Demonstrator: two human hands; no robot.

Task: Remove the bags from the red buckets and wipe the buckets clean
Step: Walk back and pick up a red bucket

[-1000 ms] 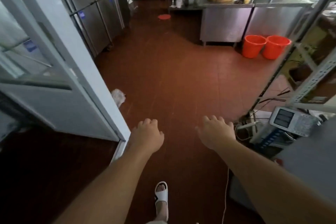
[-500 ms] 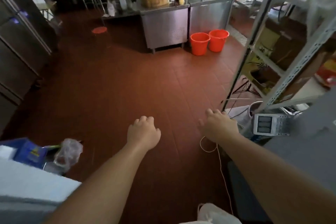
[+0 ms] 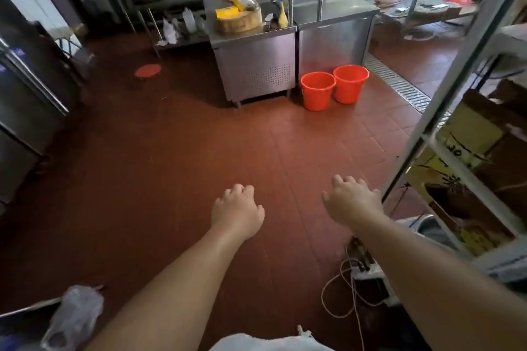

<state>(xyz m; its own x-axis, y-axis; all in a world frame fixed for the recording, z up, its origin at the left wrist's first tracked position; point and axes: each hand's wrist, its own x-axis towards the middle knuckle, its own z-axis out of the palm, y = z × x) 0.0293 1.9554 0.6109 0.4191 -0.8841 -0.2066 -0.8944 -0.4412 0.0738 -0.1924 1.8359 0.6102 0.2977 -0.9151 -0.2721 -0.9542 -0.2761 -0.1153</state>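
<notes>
Two red buckets stand side by side on the red tiled floor, the left bucket [image 3: 317, 91] and the right bucket [image 3: 350, 84], next to a steel counter cabinet [image 3: 255, 71]. I cannot tell from here whether they hold bags. My left hand [image 3: 237, 212] is stretched out in front of me with fingers loosely curled and nothing in it. My right hand [image 3: 351, 200] reaches forward, fingers spread, holding nothing. Both hands are well short of the buckets.
A metal shelf rack [image 3: 467, 134] with cardboard boxes stands close on my right. Steel fridges [image 3: 25, 99] line the left. A red lid [image 3: 147, 70] lies on the floor, a floor drain grate [image 3: 399, 85] runs behind the buckets, cables [image 3: 346, 288] trail near my right arm, and a plastic bag [image 3: 74, 316] sits low left.
I have come through the doorway into the kitchen and the view has turned right. The buckets look larger and nearer the middle. Both hands stay out in front, holding nothing.
</notes>
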